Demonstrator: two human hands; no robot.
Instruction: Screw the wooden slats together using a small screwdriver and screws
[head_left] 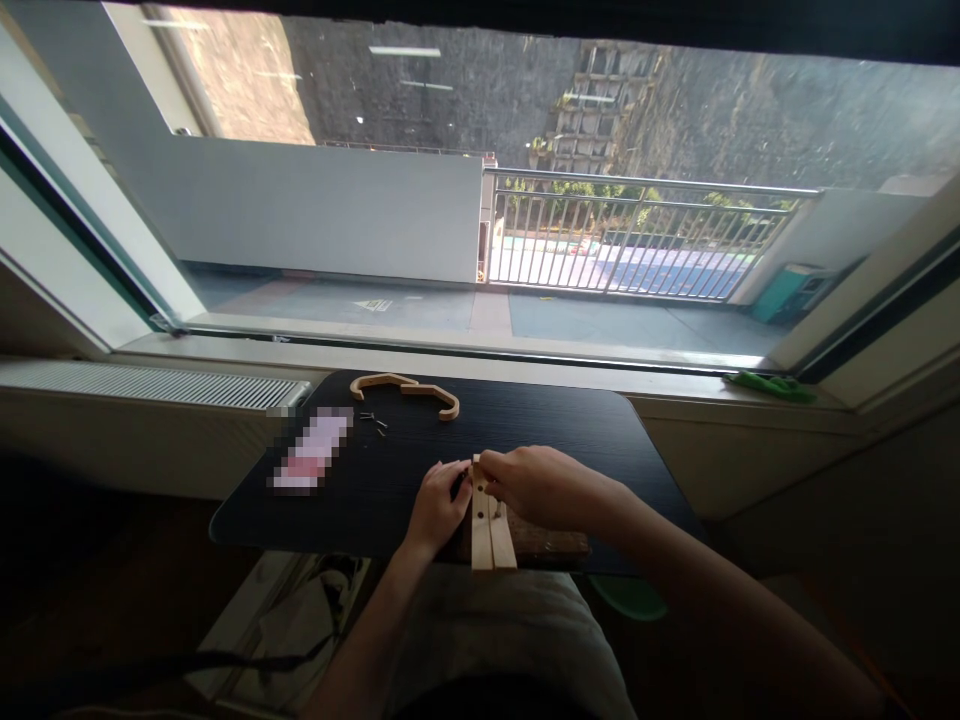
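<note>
Two pale wooden slats (486,530) lie side by side at the near edge of the black table (585,440), resting on a darker wooden board (547,543). My left hand (439,505) is curled against the left slat's upper end. My right hand (536,485) reaches across from the right, its fingers pinched at the top of the slats on something too small to name. A curved wooden piece (409,388) lies at the table's far edge, with a few small dark screws (375,422) just in front of it.
A blurred pink and white flat item (311,450) lies on the table's left part. A radiator grille (150,383) runs along the sill at left, and a green cloth (772,386) lies on the sill at right. A big window fills the view ahead. A green stool (630,597) shows below the table.
</note>
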